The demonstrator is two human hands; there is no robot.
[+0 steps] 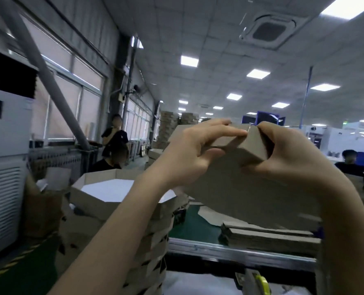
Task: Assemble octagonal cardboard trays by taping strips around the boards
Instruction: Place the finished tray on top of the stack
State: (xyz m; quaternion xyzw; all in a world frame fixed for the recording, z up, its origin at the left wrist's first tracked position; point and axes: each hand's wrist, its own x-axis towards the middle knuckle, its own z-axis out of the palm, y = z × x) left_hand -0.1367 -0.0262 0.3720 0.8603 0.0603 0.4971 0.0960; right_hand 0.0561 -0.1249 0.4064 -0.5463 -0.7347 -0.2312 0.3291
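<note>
Grey-brown cardboard tray (pixel 240 201) held up in front of the person, lifted well above the green table (pixel 196 228), with its flat underside turned toward the camera and its upper wall tilted away. Both hands meet at one corner (pixel 248 145) of the upper wall. The left hand (pixel 193 154) pinches the wall strip, its fingers (pixel 230 133) laid straight along the outer face toward the corner and the thumb tucked beneath. The right hand (pixel 289 154) grips the neighbouring wall section, fingers curled over the rim and thumb pressed on the outer face just below the corner. The wall's long axis runs left to right between the hands, bending at the corner. The board spreads down and to the right from the grip. Neither hand is clearly nearer, though the left fingertips come closest to the corner edge. Whether tape already lies on this corner cannot be told. The step in hand appears to be closing or smoothing the strip at this corner. A stack of finished trays (pixel 91 201) stands to the left, and a pile of flat cardboard pieces (pixel 268 237) lies on the table below.
</note>
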